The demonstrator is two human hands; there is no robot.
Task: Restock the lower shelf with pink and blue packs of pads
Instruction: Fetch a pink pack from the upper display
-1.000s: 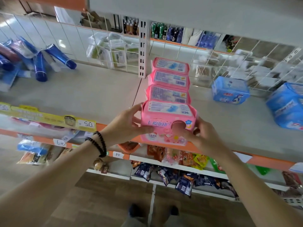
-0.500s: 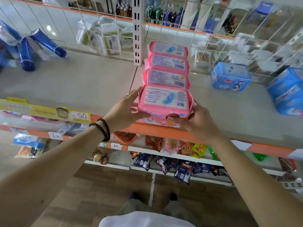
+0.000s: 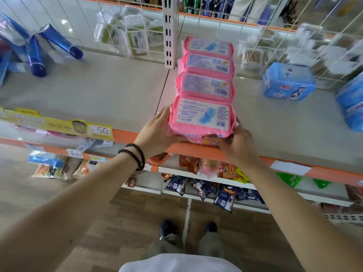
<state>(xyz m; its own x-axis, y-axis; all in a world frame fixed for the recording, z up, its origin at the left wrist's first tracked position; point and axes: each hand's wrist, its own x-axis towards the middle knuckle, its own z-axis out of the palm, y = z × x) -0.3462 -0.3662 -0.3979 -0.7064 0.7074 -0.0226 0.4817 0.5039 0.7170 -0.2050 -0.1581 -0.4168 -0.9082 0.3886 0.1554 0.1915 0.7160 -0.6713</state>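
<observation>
Several pink packs of pads stand in a row from the shelf's front edge to the back wire grid. The nearest pink pack sits at the orange front lip of the grey shelf. My left hand grips its left side and my right hand grips its right front corner. A blue pack of pads stands further right on the same shelf. Another blue pack lies at the right edge of the view.
Blue tubes lean at the shelf's back left. A white upright post and wire grid close the back. A yellow price strip marked 50 hangs at the front left. Snack bags fill lower shelves.
Both hands have pushed the nearest pink pack forward onto the shelf, up against the row behind. The view has tilted down.
</observation>
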